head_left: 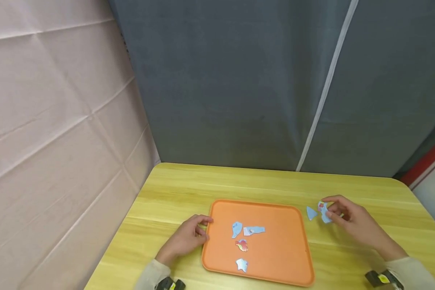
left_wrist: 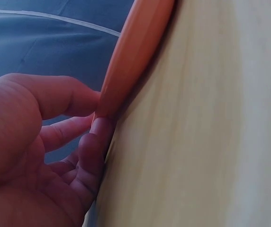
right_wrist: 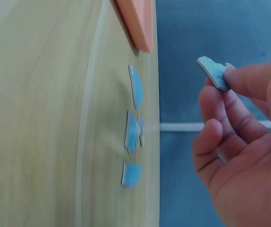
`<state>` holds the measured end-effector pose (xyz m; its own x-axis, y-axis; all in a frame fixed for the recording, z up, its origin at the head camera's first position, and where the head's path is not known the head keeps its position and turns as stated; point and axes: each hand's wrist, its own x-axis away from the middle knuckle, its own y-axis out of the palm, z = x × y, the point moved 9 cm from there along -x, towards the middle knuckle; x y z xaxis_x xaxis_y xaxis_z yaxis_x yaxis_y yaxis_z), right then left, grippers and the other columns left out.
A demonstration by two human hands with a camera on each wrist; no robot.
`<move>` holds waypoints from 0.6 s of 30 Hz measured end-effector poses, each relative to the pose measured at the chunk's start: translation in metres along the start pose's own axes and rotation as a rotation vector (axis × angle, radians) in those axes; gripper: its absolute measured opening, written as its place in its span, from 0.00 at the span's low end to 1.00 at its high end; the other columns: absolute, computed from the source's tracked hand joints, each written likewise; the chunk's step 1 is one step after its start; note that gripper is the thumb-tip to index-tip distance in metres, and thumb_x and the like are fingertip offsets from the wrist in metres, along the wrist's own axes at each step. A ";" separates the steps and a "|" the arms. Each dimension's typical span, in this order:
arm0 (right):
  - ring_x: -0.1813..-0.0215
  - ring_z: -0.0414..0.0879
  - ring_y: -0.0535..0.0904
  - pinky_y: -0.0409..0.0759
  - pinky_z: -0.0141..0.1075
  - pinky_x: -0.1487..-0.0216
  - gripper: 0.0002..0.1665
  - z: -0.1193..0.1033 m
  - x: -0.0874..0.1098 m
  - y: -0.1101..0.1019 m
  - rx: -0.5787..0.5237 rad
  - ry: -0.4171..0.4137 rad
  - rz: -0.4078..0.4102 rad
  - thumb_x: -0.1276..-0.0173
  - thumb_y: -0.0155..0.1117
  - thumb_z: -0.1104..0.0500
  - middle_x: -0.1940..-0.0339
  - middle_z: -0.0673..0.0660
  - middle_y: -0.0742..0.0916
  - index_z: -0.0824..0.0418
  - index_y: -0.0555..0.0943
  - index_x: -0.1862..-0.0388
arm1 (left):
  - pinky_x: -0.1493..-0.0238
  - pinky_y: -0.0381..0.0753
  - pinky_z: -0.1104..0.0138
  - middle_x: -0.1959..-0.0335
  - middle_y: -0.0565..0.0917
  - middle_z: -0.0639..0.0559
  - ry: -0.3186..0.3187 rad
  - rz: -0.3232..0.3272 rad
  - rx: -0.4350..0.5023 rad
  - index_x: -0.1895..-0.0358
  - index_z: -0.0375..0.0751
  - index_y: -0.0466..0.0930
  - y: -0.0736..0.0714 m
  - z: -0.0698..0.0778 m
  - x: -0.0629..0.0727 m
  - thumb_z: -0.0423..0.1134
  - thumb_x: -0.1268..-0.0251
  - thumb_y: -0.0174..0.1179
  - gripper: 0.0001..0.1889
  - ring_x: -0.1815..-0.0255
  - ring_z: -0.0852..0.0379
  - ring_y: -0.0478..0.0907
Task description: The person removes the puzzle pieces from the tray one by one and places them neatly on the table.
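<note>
My right hand (head_left: pixel 351 219) pinches a small light-blue puzzle piece (right_wrist: pixel 215 73) between thumb and fingers, raised above the table at the right of the tray. Beside it on the wood lies a triangular blue piece (head_left: pixel 311 213). At the left edge of the orange tray (head_left: pixel 275 257), my left hand (head_left: pixel 188 237) holds the rim with its fingertips, as the left wrist view also shows. Inside the tray are a curved blue piece (head_left: pixel 237 229), a long blue piece (head_left: pixel 254 230), a red-and-yellow piece (head_left: pixel 241 245) and a pale, shiny piece (head_left: pixel 241 265).
More pieces lie on the table near the right hand, among them a squarish blue piece (right_wrist: pixel 131 175) and a longer blue one (right_wrist: pixel 131 132). The yellow wooden table (head_left: pixel 181 181) meets a grey-blue curtain (head_left: pixel 221 100) at the back and a pale cloth (head_left: pixel 58 121) at the left.
</note>
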<state>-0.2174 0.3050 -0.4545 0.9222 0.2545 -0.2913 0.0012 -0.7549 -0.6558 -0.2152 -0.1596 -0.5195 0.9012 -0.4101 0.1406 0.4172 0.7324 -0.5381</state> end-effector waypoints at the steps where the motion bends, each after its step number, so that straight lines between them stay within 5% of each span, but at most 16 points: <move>1: 0.72 0.42 0.79 0.73 0.33 0.75 0.19 0.002 0.000 -0.002 0.000 0.001 0.006 0.24 0.66 0.68 0.66 0.47 0.87 0.58 0.80 0.37 | 0.56 0.82 0.69 0.41 0.80 0.48 -0.002 0.000 0.002 0.31 0.46 0.78 0.000 0.000 0.000 0.34 0.30 0.67 0.25 0.54 0.58 0.82; 18: 0.68 0.42 0.82 0.71 0.33 0.74 0.21 0.034 0.004 -0.029 -0.014 0.033 0.069 0.25 0.66 0.69 0.65 0.52 0.87 0.66 0.78 0.35 | 0.56 0.83 0.69 0.40 0.80 0.47 -0.005 -0.004 0.027 0.31 0.47 0.79 -0.001 -0.001 -0.001 0.34 0.30 0.67 0.25 0.53 0.56 0.82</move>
<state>-0.2270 0.3483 -0.4600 0.9324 0.1821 -0.3122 -0.0575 -0.7782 -0.6253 -0.2163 -0.1604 -0.5206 0.9000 -0.4104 0.1471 0.4239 0.7451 -0.5149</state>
